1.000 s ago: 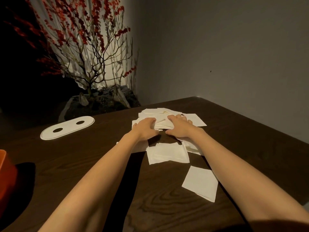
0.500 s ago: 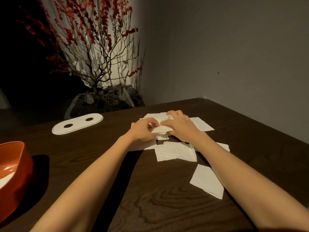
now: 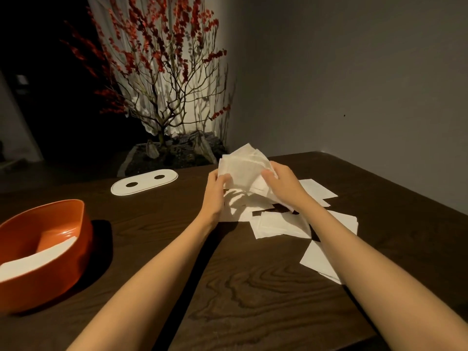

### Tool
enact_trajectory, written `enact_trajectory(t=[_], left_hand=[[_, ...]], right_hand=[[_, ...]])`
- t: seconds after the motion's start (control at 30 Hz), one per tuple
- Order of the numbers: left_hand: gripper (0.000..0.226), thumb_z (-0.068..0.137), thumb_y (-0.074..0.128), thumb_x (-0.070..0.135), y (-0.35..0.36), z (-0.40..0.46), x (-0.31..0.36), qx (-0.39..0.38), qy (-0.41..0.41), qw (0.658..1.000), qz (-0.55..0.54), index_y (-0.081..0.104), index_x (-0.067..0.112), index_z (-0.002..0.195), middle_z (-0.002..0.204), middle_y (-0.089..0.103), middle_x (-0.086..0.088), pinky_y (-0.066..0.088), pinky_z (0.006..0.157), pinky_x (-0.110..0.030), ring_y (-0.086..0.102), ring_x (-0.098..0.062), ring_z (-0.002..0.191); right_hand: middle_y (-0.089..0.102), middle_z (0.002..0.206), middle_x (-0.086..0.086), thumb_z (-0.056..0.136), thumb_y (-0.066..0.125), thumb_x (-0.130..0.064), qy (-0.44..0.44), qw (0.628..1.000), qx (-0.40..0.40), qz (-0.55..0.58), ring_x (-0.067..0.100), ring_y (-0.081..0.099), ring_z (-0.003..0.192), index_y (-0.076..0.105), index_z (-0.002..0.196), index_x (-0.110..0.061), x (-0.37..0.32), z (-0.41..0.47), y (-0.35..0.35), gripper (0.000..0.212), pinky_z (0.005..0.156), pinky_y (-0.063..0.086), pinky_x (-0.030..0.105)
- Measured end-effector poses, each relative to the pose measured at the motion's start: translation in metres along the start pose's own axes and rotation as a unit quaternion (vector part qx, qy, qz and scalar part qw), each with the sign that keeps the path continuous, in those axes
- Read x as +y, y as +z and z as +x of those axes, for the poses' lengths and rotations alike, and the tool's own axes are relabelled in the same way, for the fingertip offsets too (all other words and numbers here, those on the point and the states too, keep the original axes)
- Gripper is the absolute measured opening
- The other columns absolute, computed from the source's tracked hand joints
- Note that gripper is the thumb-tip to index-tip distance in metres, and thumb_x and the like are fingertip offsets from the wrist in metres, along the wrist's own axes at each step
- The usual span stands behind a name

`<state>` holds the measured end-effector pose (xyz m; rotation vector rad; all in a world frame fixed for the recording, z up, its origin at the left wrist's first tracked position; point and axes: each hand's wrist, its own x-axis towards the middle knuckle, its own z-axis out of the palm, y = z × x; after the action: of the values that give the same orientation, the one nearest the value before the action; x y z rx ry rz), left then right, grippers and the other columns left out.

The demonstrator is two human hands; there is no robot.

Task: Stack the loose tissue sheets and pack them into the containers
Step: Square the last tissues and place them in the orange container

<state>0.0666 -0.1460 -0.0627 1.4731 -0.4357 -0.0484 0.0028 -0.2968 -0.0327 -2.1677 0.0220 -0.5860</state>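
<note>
Both hands are now lifting a gathered bundle of tissue sheets (image 3: 244,171) clear of the dark wooden table (image 3: 253,287), just right of the frame's centre, where a second ago the same sheets were being pressed and raked together flat on the wood. The left hand (image 3: 215,192) is gripping the bundle's left edge with its thumb on the near face, and the right hand (image 3: 283,184) is curling its fingers around the right edge, so the fanned sheets are standing tilted between them. That suggests the gathering is giving way to squaring the stack. More loose tissues (image 3: 281,224) are lying scattered below and right of the hands, so plenty is remaining. The orange container (image 3: 63,249) is sitting at lower left with a white layer already inside, and its white two-holed lid (image 3: 144,182) is lying apart, up and left of the hands.
</note>
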Motion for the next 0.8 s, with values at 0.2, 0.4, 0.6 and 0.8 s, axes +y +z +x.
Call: enact_trajectory(t=[0.2,0.4,0.6,0.8], left_hand=[[0.017,0.097,0.046,0.032,0.010,-0.019,0.010,-0.021,-0.106,0.969,-0.223,0.057,0.019,0.098,0.096,0.060,-0.006,0.049,0.077,-0.033,0.058,-0.019,0.090],[0.049,0.092,0.056,0.032,0.015,-0.025,0.003,-0.039,-0.141,0.967,-0.207,0.053,0.005,0.133,0.084,0.062,-0.004,0.051,0.056,-0.031,0.059,-0.009,0.054],[0.046,0.088,0.055,0.025,-0.002,-0.023,0.008,-0.103,-0.154,0.904,-0.384,0.048,0.013,0.131,0.128,0.061,-0.017,0.048,0.094,-0.051,0.059,-0.033,0.112],[0.049,0.092,0.042,0.020,-0.011,-0.025,0.010,-0.170,-0.200,0.873,-0.411,0.045,0.012,0.140,0.131,0.060,-0.017,0.040,0.103,-0.053,0.053,-0.034,0.124]], right_hand=[[0.063,0.100,-0.003,0.100,0.044,-0.018,0.129,0.972,-0.049,0.188,0.009,0.061,0.085,0.053,0.117,-0.021,-0.009,-0.022,0.011,0.019,0.058,0.048,0.019],[0.062,0.095,-0.005,0.100,0.048,-0.021,0.213,0.946,-0.081,0.231,0.008,0.059,0.078,0.049,0.108,-0.025,-0.014,-0.033,0.013,0.009,0.060,0.047,0.022],[0.068,0.090,0.002,0.098,0.053,-0.025,0.237,0.924,-0.187,0.233,0.014,0.069,0.068,0.049,0.119,-0.021,-0.017,-0.039,0.011,0.021,0.055,0.055,0.025],[0.066,0.095,0.002,0.093,0.059,-0.036,0.240,0.928,-0.204,0.198,0.018,0.062,0.080,0.051,0.107,-0.031,-0.014,-0.039,0.011,0.017,0.069,0.055,0.030]])
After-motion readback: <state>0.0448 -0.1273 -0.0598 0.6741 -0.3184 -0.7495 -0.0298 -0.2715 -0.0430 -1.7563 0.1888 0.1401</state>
